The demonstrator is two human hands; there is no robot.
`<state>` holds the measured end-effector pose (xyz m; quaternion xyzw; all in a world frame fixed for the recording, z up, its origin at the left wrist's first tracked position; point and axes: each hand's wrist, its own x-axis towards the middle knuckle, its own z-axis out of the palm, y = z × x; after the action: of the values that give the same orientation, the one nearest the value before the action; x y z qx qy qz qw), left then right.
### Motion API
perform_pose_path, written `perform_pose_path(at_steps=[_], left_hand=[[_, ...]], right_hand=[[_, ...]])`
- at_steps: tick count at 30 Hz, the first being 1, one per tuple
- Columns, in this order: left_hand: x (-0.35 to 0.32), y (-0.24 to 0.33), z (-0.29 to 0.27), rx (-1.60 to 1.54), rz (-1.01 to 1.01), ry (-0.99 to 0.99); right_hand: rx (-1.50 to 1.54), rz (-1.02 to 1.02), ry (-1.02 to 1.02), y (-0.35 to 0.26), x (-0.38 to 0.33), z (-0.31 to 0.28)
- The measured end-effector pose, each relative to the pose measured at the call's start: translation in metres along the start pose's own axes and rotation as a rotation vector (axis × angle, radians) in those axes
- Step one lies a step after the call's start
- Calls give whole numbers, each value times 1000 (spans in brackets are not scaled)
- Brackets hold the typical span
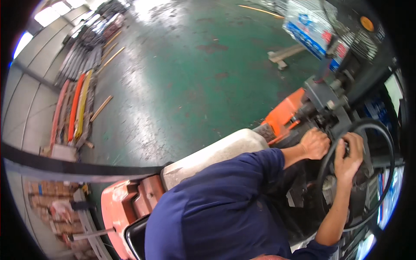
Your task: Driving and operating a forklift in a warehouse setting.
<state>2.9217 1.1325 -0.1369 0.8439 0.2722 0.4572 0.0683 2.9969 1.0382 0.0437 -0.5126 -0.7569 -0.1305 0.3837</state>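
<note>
I sit on an orange forklift (284, 112), in a dark blue top. My right hand (352, 158) is curled over the rim of the black steering wheel (392, 149), round a dark part that looks like a knob. Just left of the wheel, my left hand (315, 144) is closed in a fist beside the dark levers and steering column. Whatever lies inside that fist is hidden. A worn white cover (212, 154) runs along the forklift's side by my left arm.
Plastic-wrapped blue and white packages (305, 32) stand ahead, above a wooden piece (288, 54). Long bundled rolls (80, 106) and grey stacks (82, 56) line the left wall. Stacked cartons (54, 190) and a person (63, 210) are at lower left. A dark forklift post (86, 167) crosses the left side.
</note>
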Motion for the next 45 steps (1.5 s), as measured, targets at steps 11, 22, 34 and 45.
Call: perform_pose_path(at_steps=[11, 22, 34, 45], left_hand=[[7, 7, -4, -8, 30, -7], [4, 4, -7, -75, -80, -160], [7, -7, -4, -34, -26, -125], [16, 14, -2, -99, 41, -81]], right_hand=[[-18, 64, 124, 1, 2, -4], [-63, 74, 226, 3, -3, -2], [-57, 61, 281, 4, 7, 7], [-75, 194, 145, 12, 8, -6]])
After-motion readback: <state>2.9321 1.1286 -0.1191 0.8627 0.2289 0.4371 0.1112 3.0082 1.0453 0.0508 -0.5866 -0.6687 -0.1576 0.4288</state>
